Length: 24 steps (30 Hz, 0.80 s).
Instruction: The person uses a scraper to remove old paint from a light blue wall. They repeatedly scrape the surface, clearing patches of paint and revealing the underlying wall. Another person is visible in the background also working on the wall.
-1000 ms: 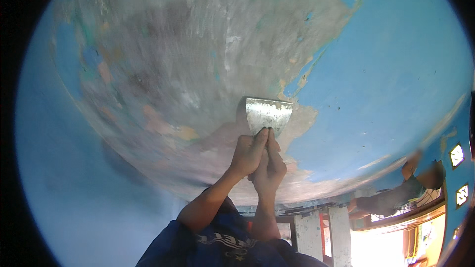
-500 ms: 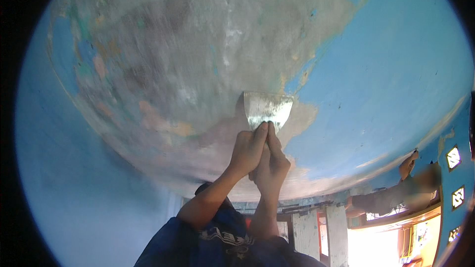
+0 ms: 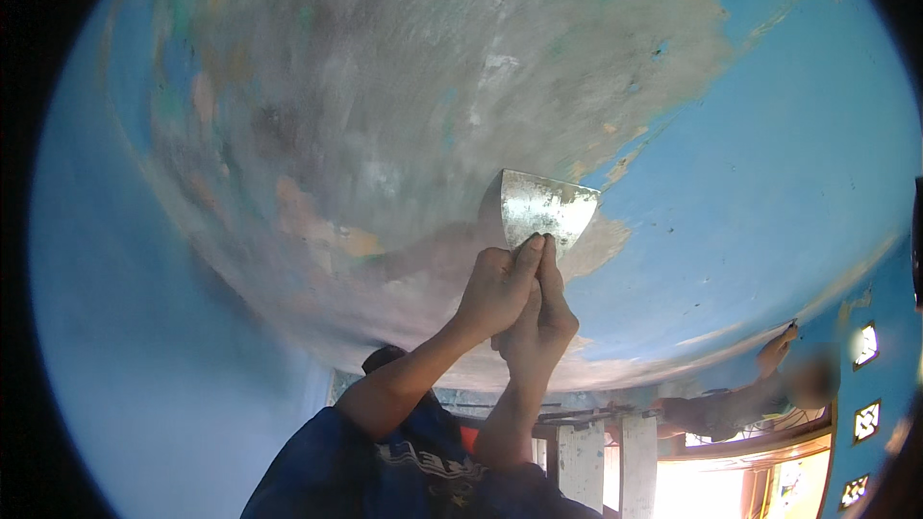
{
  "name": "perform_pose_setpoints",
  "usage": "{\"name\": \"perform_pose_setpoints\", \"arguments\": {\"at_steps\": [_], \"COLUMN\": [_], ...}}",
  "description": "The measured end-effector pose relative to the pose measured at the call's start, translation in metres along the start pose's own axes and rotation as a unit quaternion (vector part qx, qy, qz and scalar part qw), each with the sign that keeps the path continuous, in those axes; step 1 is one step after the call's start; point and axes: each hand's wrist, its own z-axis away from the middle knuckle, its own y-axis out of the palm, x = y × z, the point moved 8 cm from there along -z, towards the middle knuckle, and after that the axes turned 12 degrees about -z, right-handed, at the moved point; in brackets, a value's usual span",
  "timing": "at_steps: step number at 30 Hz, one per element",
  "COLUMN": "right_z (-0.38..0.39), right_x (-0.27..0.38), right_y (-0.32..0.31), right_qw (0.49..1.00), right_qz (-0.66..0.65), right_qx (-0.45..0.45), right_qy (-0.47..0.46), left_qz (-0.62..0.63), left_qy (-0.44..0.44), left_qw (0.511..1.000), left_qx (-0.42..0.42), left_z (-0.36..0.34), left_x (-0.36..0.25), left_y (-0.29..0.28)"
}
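A broad metal scraper [image 3: 548, 208] has its wide edge against the overhead painted surface, its blade speckled and worn. My left hand [image 3: 492, 290] is closed on it from the left, and my right hand [image 3: 540, 325] grips it from the right, just below. Fingertips from both hands press together at the base of the blade. The handle is hidden inside my hands. Around the blade lies a bare grey patch [image 3: 385, 86], bordered on the right by blue paint [image 3: 769, 154] with a ragged, flaking edge.
At the lower right another person [image 3: 740, 408] raises an arm to the surface. White boards [image 3: 581, 466] stand below, beside a bright opening [image 3: 702, 490]. Patterned vents [image 3: 866, 420] line the right wall. A blue wall [image 3: 144, 356] rises at the left.
The scraper and both hands have shifted slightly right in the view, and the blade is tilted more. My view has turned a little, moving the surroundings too. Both hands keep their hold.
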Motion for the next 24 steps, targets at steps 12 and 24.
{"name": "perform_pose_setpoints", "arguments": {"at_steps": [12, 24], "right_z": [0.008, 0.005], "right_x": [-0.009, -0.001], "right_y": [-0.007, -0.001], "right_qw": [0.998, 0.996], "right_qz": [-0.004, -0.025], "right_qx": [0.008, -0.001], "right_qy": [0.069, 0.086], "left_qz": [-0.024, -0.028], "left_qy": [0.032, 0.040], "left_qw": [0.998, 0.998], "left_qx": [-0.049, -0.046], "left_z": [0.003, -0.001], "left_x": [-0.009, -0.005], "left_y": [-0.001, 0.000]}}
